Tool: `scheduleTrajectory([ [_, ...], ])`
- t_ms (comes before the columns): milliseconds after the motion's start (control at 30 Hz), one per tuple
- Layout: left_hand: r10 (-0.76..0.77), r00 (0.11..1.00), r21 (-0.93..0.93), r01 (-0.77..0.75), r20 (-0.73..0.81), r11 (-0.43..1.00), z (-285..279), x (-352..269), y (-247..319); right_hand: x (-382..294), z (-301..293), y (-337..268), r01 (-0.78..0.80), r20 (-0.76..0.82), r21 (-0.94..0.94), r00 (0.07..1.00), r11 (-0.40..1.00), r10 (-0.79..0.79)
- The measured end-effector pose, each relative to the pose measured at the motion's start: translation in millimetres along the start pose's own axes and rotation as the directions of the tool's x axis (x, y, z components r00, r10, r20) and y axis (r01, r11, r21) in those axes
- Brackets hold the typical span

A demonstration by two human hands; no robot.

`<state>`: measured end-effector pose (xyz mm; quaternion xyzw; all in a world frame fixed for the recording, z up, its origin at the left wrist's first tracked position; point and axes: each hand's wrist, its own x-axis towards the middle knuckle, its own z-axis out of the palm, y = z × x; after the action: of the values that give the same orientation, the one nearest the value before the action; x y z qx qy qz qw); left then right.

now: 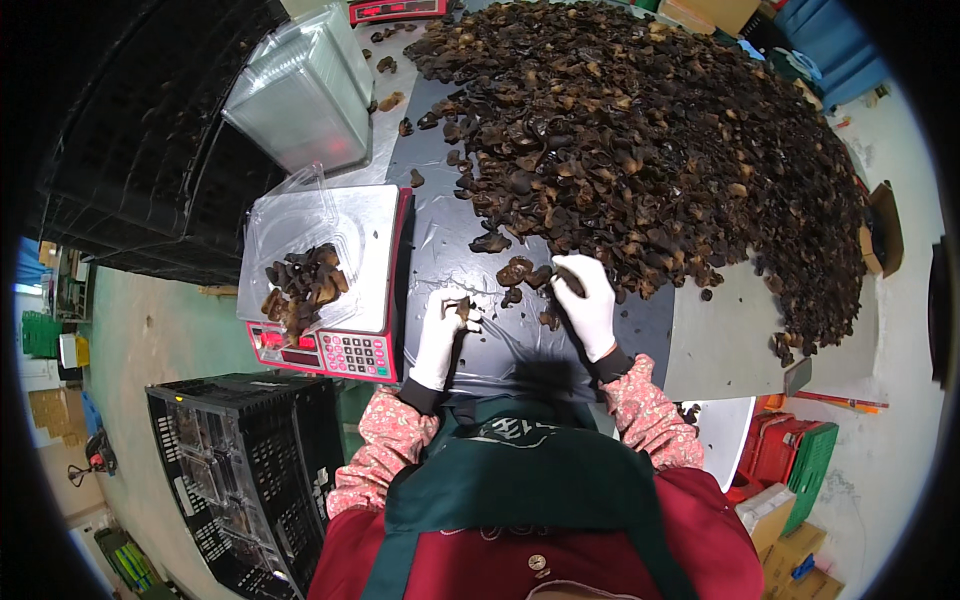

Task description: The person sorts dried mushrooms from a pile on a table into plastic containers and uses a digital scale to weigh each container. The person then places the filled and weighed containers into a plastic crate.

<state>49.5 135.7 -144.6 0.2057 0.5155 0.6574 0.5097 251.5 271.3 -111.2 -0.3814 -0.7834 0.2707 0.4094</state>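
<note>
My left hand (439, 337), in a white glove, holds a brown piece of wood ear mushroom (463, 307) over the dark plastic sheet (435, 232). My right hand (589, 307), gloved the same way, has its thumb and fingers around another dark mushroom piece (571, 283), which they partly cover. Between the hands lie a few loose mushroom pieces (514, 271). A large heap of wood ear mushrooms (637, 150) spreads just beyond my right hand. Left of my left hand, a clear plastic box (259, 225) with mushroom pieces (307, 289) inside rests on a red digital scale (375, 255).
A stack of clear plastic boxes (300, 97) stands behind the scale. Black crates (150, 127) rise at the left, and another black crate (240, 465) is on the floor below. A second red scale (397, 9) sits at the far edge. Red and green crates (810, 465) are at lower right.
</note>
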Motion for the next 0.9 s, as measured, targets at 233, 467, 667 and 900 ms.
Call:
scheduleTrajectory([
  [233,0.047,0.995,0.508,-0.085,0.089,0.857,20,28,-9,1,-27,18,-0.602,0.430,0.783,0.704,0.154,0.565],
  [467,0.243,0.947,0.920,-0.275,0.209,0.281,57,34,-28,-24,-46,24,-0.580,0.492,0.811,0.596,-0.084,0.635],
  [667,0.301,0.948,0.847,-0.241,0.101,0.473,40,43,-18,-31,-44,14,-0.516,0.505,0.837,0.598,-0.183,0.623],
  [900,0.362,0.897,0.800,-0.404,0.252,0.444,52,19,-5,-35,-32,-9,-0.573,0.586,0.793,0.623,-0.209,0.517],
])
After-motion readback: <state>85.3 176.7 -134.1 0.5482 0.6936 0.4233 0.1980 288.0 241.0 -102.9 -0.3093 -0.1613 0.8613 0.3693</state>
